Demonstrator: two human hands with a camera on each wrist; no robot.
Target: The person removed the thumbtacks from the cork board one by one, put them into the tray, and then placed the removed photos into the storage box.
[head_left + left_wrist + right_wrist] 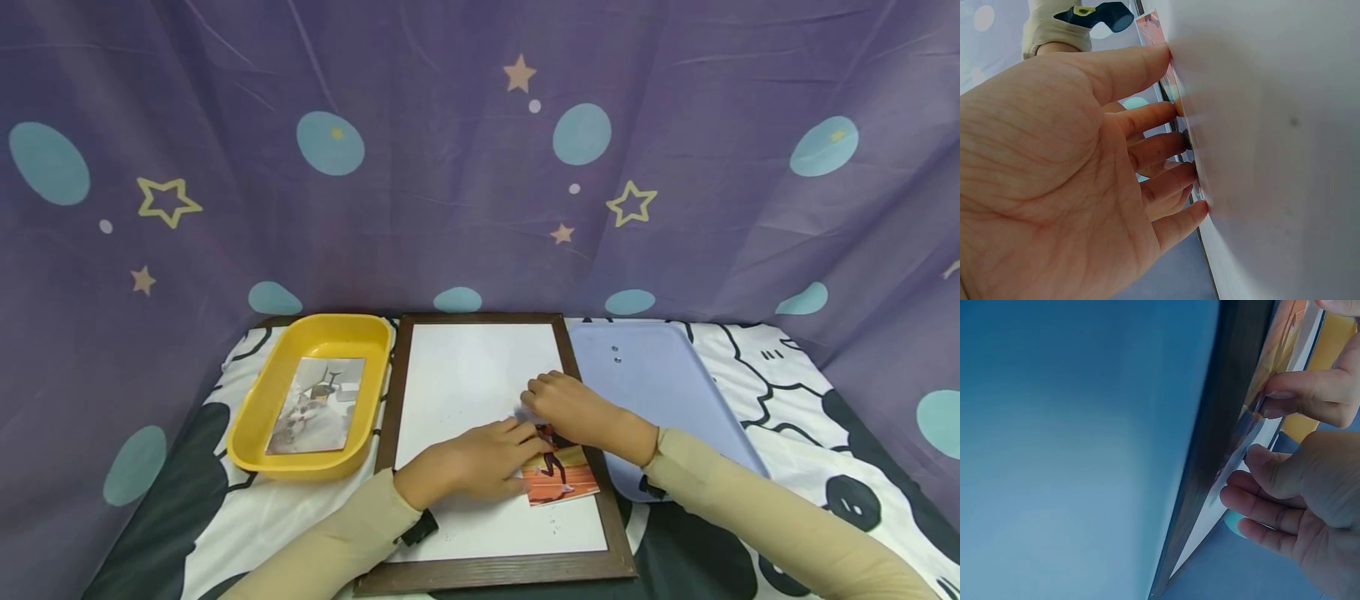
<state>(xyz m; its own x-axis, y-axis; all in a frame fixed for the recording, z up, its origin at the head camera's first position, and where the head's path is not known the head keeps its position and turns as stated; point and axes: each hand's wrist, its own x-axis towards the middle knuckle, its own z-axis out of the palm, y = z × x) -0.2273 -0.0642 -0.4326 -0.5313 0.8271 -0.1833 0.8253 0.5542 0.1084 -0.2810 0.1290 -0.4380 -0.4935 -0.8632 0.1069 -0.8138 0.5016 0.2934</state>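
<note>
Framed whiteboard [480, 375], orange-toned picture [561, 482], partly under the left hand [480, 458]

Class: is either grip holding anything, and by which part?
The left grip rests its fingertips on the picture without grasping it. Whether the right grip, near the picture's top, holds anything cannot be told.

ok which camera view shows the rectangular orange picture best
The head view: it looks down on the rectangular orange picture, showing its figure's legs, though the left hand and right hand hide part. The left wrist view shows a thin slanted strip by the thumb; the right wrist view, a slanted strip partly behind fingers.
</note>
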